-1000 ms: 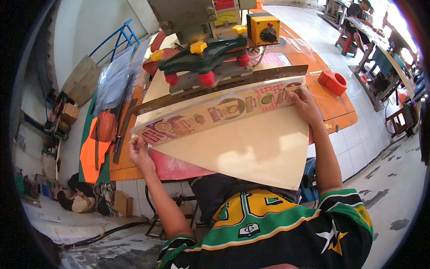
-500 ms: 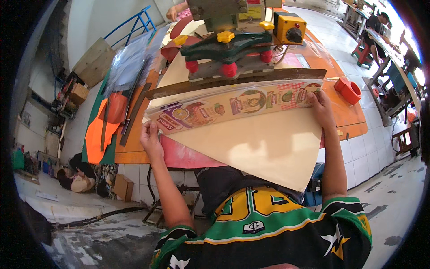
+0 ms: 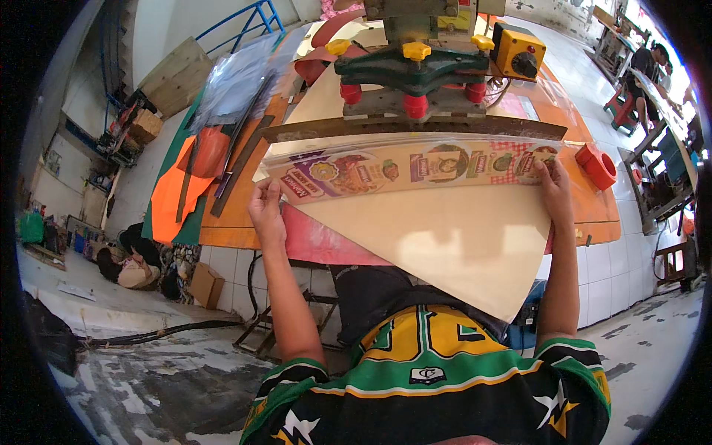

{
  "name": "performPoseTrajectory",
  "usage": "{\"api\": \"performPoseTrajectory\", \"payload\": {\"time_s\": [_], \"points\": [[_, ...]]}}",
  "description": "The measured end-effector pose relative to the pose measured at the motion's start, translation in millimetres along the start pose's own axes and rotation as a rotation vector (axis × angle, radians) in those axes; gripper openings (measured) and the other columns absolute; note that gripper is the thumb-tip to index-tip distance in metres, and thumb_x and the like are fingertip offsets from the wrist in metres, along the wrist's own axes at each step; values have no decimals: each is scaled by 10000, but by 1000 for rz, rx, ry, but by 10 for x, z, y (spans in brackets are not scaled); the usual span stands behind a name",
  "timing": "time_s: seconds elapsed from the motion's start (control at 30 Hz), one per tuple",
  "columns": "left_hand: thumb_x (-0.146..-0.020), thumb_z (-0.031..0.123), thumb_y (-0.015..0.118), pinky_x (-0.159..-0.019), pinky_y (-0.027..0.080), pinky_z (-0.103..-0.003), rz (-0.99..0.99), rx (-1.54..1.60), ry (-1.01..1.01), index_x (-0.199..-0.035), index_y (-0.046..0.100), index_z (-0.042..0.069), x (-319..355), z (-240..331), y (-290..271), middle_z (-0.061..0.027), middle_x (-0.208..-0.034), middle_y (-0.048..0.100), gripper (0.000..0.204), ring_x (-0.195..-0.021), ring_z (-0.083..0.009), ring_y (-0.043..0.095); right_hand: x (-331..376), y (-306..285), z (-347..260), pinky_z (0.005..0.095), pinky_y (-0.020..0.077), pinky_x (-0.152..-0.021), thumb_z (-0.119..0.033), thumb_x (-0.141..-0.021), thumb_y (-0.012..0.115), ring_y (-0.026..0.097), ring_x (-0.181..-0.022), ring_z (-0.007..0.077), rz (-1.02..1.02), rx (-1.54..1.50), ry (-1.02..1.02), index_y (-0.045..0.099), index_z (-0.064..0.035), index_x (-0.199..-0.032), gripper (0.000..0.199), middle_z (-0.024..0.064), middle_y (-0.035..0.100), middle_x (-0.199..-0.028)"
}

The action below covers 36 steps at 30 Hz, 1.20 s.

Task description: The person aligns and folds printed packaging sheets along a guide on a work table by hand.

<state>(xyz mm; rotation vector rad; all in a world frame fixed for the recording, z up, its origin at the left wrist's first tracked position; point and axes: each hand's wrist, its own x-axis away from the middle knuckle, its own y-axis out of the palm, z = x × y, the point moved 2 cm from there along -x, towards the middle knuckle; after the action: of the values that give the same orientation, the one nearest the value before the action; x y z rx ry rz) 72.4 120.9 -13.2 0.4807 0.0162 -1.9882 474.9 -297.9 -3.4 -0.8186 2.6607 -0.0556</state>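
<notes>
Printed strip [image 3: 415, 169] pinched between fingers of left hand [image 3: 265, 210], right hand [image 3: 552, 185].

We reach both bare forearms up and forward from the lower edge, spread wide apart. Our left hand [image 3: 265, 211] curls its fingers [image 3: 259, 194] closed in a pinch; our right hand [image 3: 553, 189] does likewise, wrist straight.

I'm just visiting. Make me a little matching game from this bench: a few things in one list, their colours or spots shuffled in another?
Things:
1. control box
2. plastic cup
3. printed strip
4. press clamp

Descriptions:
A. red, by the right hand
B. dark green with red and yellow knobs
C. yellow with a black knob
D. held at both ends, left hand too

Pairs: 1-C, 2-A, 3-D, 4-B
</notes>
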Motion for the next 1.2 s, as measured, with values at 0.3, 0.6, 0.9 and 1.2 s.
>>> {"api": "performPoseTrajectory", "payload": {"time_s": [0.3,0.6,0.9,1.2], "points": [[-960,218,601,-824,439,-266,34,-100,51,-1055,530,101,21,-70,-61,20,-953,542,166,-894,-94,516,27,-9,-21,297,482,-828,-210,-965,583,605,-945,150,48,57,-12,558,34,-1175,323,91,653,-1067],[-951,145,607,-858,453,-275,-27,190,-6,-1059,502,76,3,-73,-80,-21,-1005,577,166,-940,-115,559,61,37,-205,298,487,-844,-228,-948,613,618,-963,161,13,-55,61,561,34,-1193,362,111,664,-1072],[-959,170,596,-932,458,-338,-144,295,-63,-1121,494,49,26,-34,-73,-73,-1142,591,226,-1067,-166,566,26,14,-208,281,477,-852,-230,-976,574,597,-968,124,-16,44,52,522,26,-1221,359,79,647,-1096],[-958,200,595,-985,447,-367,-126,304,-66,-1316,427,28,-18,-196,-279,-108,-1256,562,431,-1141,-198,556,48,11,-207,294,481,-858,-214,-956,597,613,-973,141,8,15,51,547,21,-1232,366,94,664,-1072]]}}
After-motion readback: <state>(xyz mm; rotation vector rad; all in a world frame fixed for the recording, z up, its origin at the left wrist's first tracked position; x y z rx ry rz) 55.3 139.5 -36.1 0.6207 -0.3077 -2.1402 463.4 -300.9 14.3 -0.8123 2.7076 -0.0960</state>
